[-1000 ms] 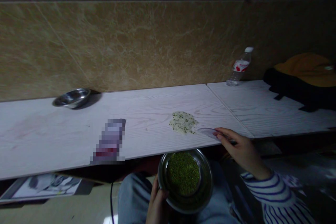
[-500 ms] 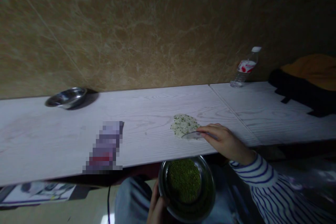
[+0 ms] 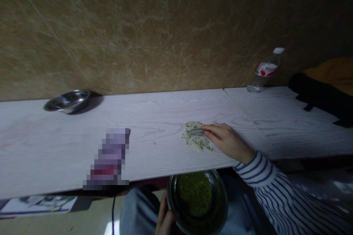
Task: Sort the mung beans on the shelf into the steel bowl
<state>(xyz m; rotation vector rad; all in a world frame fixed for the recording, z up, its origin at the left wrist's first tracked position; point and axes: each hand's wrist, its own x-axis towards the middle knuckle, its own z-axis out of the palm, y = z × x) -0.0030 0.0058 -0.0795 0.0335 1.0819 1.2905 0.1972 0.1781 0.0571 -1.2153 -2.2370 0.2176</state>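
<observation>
My right hand (image 3: 227, 140) rests on the white wooden table (image 3: 154, 117), fingers closed on a small metal spoon (image 3: 196, 131). The spoon's bowl lies on a small pile of white grains mixed with green beans (image 3: 196, 141). Below the table edge, my left hand (image 3: 164, 220) grips the rim of a steel bowl (image 3: 215, 205) that sits on my lap and holds green beans (image 3: 194, 192). My right sleeve is white with blue stripes.
An empty steel bowl (image 3: 67, 100) stands at the back left by the brown tiled wall. A blurred-out flat object (image 3: 110, 158) lies near the table's front edge. A water bottle (image 3: 265, 70) and a dark bag with orange cloth (image 3: 322, 91) sit at the right.
My right hand has moved left and away from me with the spoon, from the pile's right edge onto the pile. The view has shifted slightly.
</observation>
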